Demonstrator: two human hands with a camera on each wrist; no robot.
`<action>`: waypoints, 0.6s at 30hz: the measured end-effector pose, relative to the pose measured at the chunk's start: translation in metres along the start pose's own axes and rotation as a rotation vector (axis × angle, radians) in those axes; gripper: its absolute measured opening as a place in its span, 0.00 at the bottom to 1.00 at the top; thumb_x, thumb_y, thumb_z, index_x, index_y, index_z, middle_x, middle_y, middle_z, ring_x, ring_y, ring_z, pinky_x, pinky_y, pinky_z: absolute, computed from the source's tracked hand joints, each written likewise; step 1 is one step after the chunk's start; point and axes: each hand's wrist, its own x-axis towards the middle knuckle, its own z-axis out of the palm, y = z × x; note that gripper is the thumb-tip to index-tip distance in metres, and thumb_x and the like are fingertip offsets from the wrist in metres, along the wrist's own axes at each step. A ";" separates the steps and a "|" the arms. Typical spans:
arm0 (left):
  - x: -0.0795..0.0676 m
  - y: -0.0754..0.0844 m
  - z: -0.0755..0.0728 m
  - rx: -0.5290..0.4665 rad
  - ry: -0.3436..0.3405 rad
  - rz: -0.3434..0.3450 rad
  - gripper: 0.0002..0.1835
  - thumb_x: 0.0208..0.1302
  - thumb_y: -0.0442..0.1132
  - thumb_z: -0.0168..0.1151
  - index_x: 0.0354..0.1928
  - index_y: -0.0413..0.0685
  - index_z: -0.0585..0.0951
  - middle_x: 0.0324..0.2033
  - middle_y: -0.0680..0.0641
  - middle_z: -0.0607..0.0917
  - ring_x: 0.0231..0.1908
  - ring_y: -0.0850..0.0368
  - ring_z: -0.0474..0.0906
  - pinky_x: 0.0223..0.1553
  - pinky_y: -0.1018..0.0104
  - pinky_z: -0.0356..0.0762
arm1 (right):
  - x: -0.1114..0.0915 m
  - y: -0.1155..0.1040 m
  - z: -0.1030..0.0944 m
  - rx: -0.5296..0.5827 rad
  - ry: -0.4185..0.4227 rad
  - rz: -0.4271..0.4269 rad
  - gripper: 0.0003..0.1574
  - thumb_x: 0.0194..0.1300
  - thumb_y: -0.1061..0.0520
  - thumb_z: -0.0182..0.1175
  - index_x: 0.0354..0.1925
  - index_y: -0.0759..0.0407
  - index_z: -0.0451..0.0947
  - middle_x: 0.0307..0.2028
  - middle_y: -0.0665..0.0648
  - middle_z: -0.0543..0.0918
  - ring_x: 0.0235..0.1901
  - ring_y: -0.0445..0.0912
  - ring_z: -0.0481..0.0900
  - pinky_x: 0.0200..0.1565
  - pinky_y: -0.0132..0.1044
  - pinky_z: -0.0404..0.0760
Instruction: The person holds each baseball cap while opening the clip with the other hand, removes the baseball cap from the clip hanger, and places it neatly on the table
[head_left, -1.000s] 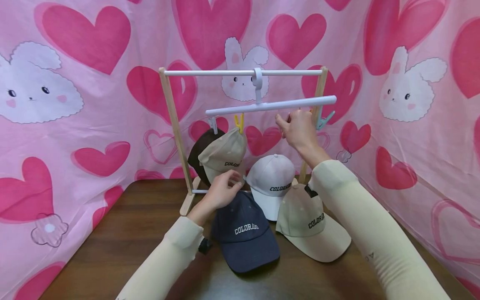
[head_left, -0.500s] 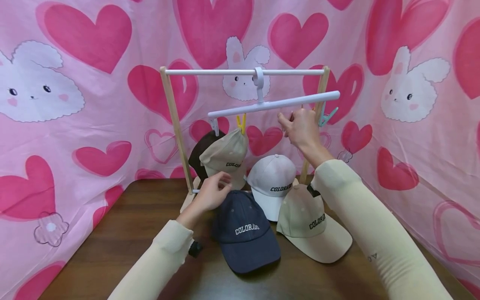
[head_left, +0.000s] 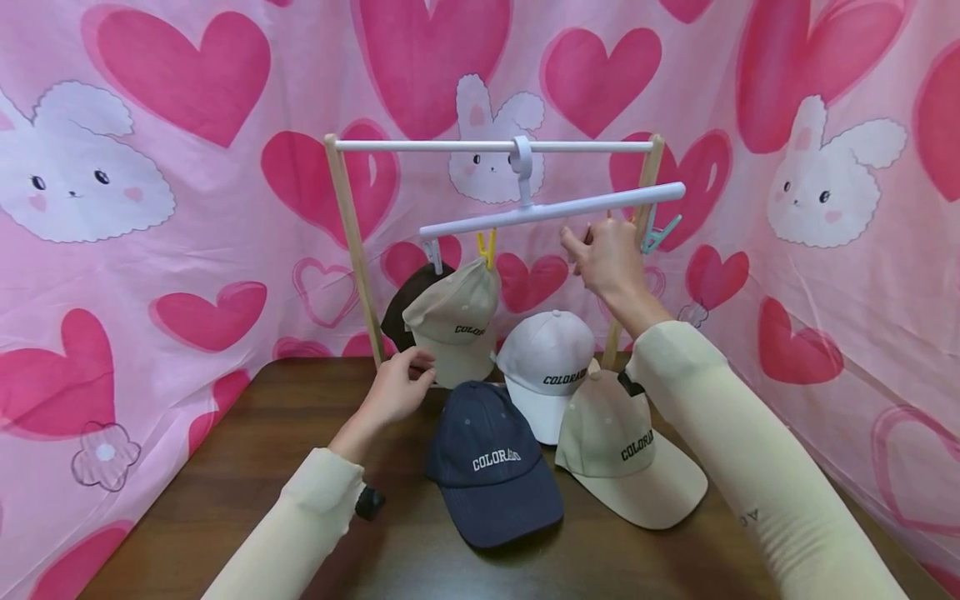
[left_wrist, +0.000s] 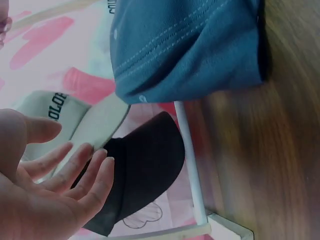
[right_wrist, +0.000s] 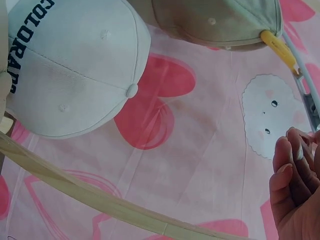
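My left hand [head_left: 397, 387], fingers loosely bent and holding nothing, is in front of the rack's left side. Near it, a beige cap [head_left: 459, 321] hangs from a yellow clip [head_left: 487, 250]. Behind that, a dark cap [head_left: 408, 304] hangs from a grey clip [head_left: 433, 254]; its black brim [left_wrist: 155, 160] shows beyond my left fingers in the left wrist view. My right hand [head_left: 611, 258] is raised against the underside of the white clip hanger [head_left: 555, 210], right of its hook. Its fingers [right_wrist: 282, 182] are bent; whether they pinch a clip is hidden. The hanger tilts down to the left.
The hanger hooks over the white rail [head_left: 420, 146] of a wooden-post rack. A navy cap [head_left: 487, 454], a white cap [head_left: 546, 354] and another beige cap [head_left: 630, 437] sit on the brown table [head_left: 247, 467]. A teal clip [head_left: 660, 235] hangs at the hanger's right.
My left hand has moved left and slightly toward me, away from the beige hanging cap's front. The hanger's right end has risen slightly; my right hand stays beneath it.
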 end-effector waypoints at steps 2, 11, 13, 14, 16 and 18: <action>0.000 -0.002 -0.002 -0.006 0.007 -0.009 0.12 0.71 0.34 0.61 0.53 0.38 0.81 0.47 0.39 0.87 0.43 0.44 0.85 0.46 0.51 0.82 | -0.001 0.001 0.000 0.003 0.008 -0.005 0.29 0.75 0.41 0.59 0.29 0.64 0.85 0.23 0.61 0.85 0.21 0.48 0.84 0.19 0.38 0.76; 0.004 -0.010 -0.007 -0.011 0.071 -0.080 0.14 0.72 0.35 0.61 0.54 0.36 0.78 0.44 0.37 0.87 0.45 0.41 0.85 0.49 0.49 0.81 | 0.000 0.002 -0.002 0.002 0.016 0.002 0.32 0.74 0.38 0.58 0.32 0.66 0.86 0.26 0.62 0.87 0.23 0.48 0.85 0.22 0.37 0.79; 0.007 -0.011 -0.005 -0.028 0.070 -0.104 0.16 0.72 0.37 0.60 0.56 0.35 0.77 0.46 0.36 0.87 0.47 0.40 0.85 0.51 0.48 0.81 | 0.000 0.001 -0.003 0.003 0.014 0.007 0.33 0.74 0.38 0.57 0.34 0.66 0.86 0.27 0.62 0.87 0.23 0.48 0.85 0.23 0.37 0.80; 0.008 -0.012 -0.005 -0.035 0.069 -0.111 0.17 0.72 0.37 0.61 0.57 0.34 0.76 0.46 0.36 0.87 0.48 0.40 0.84 0.52 0.48 0.80 | 0.000 0.001 -0.003 0.003 0.013 0.007 0.33 0.75 0.38 0.57 0.34 0.66 0.86 0.27 0.62 0.87 0.24 0.48 0.85 0.23 0.37 0.80; 0.011 -0.014 -0.003 -0.045 0.059 -0.120 0.19 0.73 0.38 0.60 0.59 0.33 0.76 0.48 0.34 0.86 0.48 0.40 0.84 0.52 0.47 0.80 | 0.000 0.000 -0.003 -0.001 0.013 0.005 0.32 0.75 0.38 0.57 0.34 0.65 0.86 0.28 0.63 0.87 0.24 0.48 0.85 0.23 0.36 0.80; 0.012 -0.013 -0.002 -0.058 0.051 -0.123 0.20 0.74 0.38 0.59 0.60 0.31 0.75 0.50 0.33 0.85 0.50 0.39 0.83 0.53 0.46 0.80 | 0.000 0.000 -0.002 -0.011 0.017 0.005 0.32 0.75 0.38 0.57 0.34 0.65 0.86 0.28 0.62 0.88 0.23 0.48 0.85 0.23 0.36 0.79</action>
